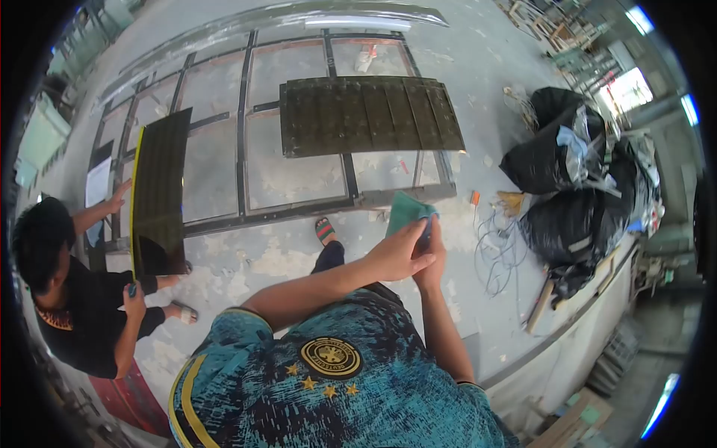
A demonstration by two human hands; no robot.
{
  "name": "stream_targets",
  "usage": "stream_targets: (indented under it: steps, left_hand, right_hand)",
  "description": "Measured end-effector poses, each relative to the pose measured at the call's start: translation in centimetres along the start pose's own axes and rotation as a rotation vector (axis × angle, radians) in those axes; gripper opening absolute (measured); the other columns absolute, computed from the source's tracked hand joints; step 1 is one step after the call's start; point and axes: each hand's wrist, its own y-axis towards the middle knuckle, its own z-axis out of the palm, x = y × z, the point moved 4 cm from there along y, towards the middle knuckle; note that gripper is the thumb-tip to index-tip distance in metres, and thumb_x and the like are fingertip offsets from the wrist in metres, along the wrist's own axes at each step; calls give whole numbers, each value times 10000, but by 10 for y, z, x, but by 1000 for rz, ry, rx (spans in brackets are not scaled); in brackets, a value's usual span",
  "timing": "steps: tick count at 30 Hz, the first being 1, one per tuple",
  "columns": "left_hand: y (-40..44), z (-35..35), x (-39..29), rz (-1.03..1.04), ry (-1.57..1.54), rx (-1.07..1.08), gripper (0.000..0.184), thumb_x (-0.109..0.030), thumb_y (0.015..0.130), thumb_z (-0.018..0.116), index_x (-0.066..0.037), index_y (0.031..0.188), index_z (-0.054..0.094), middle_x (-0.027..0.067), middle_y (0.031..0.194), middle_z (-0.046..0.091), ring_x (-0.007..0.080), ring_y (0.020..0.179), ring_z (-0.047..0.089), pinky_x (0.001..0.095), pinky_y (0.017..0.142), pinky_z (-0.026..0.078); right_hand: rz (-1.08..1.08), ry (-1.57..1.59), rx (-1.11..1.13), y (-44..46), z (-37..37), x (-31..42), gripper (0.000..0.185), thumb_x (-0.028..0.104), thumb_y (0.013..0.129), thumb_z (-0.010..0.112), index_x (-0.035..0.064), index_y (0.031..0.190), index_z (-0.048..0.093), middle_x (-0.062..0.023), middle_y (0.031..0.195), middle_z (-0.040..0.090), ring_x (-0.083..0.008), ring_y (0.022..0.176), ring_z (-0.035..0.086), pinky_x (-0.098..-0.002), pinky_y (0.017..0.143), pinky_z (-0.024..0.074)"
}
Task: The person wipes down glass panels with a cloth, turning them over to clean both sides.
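Note:
Both my hands are together in front of my chest, around a green cloth-like piece (pixel 407 211) that sticks out above the fingers. My left hand (pixel 401 252) lies against my right hand (pixel 430 254), its fingers wrapped toward the piece. Something small and dark blue shows between the hands; I cannot make out what it is. Beyond them, a dark ribbed panel (pixel 370 116) rests on a metal frame (pixel 243 149) low over the floor. My hands do not touch the panel or the frame.
At left a co-worker (pixel 82 299) holds a yellow tape measure (pixel 135 201) along a second dark panel (pixel 163 194). Black bags (pixel 575 224) and a tangled wire (pixel 497 254) lie at right. Long metal strips (pixel 299 22) lie at the far side.

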Motion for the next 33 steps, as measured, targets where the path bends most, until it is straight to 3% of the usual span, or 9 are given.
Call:
stream_targets:
  steps: [3, 6, 9, 11, 13, 16, 21, 27, 33]
  left_hand:
    - [57, -69, 21, 59, -186, -93, 445, -320, 933, 630, -2, 1242, 581, 202, 1286, 573, 339, 1170, 590, 398, 971, 475]
    - [89, -143, 67, -42, -297, -424, 210, -202, 946, 585, -24, 1031, 657, 147, 1027, 682, 318, 1002, 642, 386, 875, 494]
    - [79, -201, 169, -307, -261, -825, 189, -192, 946, 581, -56, 1040, 671, 124, 991, 689, 304, 957, 655, 380, 842, 504]
    - [52, -233, 242, -447, -173, -1061, 213, -186, 971, 541, -52, 1069, 674, 129, 1039, 698, 284, 969, 660, 383, 848, 494]
    - [13, -261, 297, -717, -24, -1170, 270, -225, 981, 511, -29, 1090, 663, 138, 1041, 693, 253, 963, 659, 352, 865, 485]
    - [-41, -258, 364, -690, -295, -1387, 316, -235, 983, 490, -8, 1159, 623, 106, 1013, 678, 197, 904, 641, 305, 838, 490]
    - [-47, -224, 363, -938, -551, -1244, 297, -183, 985, 511, -27, 1228, 575, 62, 1032, 658, 129, 882, 619, 274, 768, 492]
    - [15, -164, 352, -722, -929, -1084, 397, -70, 948, 593, 19, 1313, 463, 105, 1153, 615, 179, 1031, 614, 305, 890, 505]
    - [48, -136, 360, -463, -1070, -1246, 296, -43, 973, 566, 38, 1243, 477, 90, 1156, 619, 132, 1053, 593, 281, 884, 487]
  right_hand:
    - [-184, -307, -152, 92, 4, 41, 574, 23, 868, 573, 12, 1428, 448, -196, 1019, 699, -236, 807, 688, -320, 725, 523]
    - [-350, -512, -51, 173, 37, 107, 489, -45, 846, 541, 5, 1332, 543, -244, 1228, 627, -365, 1091, 643, -370, 908, 503]
    - [-615, -696, 171, 226, 94, 133, 442, -57, 808, 554, 28, 1238, 606, -212, 1221, 641, -372, 1044, 653, -399, 879, 519]
    - [-794, -693, 438, 244, 146, 139, 440, -46, 748, 602, 143, 1140, 672, -67, 1353, 591, -277, 1135, 620, -386, 916, 525]
    - [-930, -766, 634, 249, 187, 124, 387, -5, 762, 634, 157, 1109, 694, -65, 1372, 573, -290, 1162, 602, -423, 964, 491]
    - [-865, -681, 886, 259, 216, 57, 318, 32, 794, 651, 139, 1088, 709, -80, 1361, 578, -323, 1154, 596, -448, 988, 466]
    - [-818, -531, 736, 315, 295, -1, 312, 137, 851, 672, 84, 1159, 677, -121, 1377, 552, -342, 1139, 580, -459, 985, 451]
    - [-923, -715, 667, 335, 405, -29, 589, 356, 887, 649, 93, 1394, 504, -114, 1508, 412, -354, 1340, 417, -529, 1115, 295]
    - [-1125, -624, 1165, 285, 421, -27, 649, 473, 862, 642, 196, 1429, 489, -31, 1532, 400, -290, 1394, 373, -517, 1161, 232]
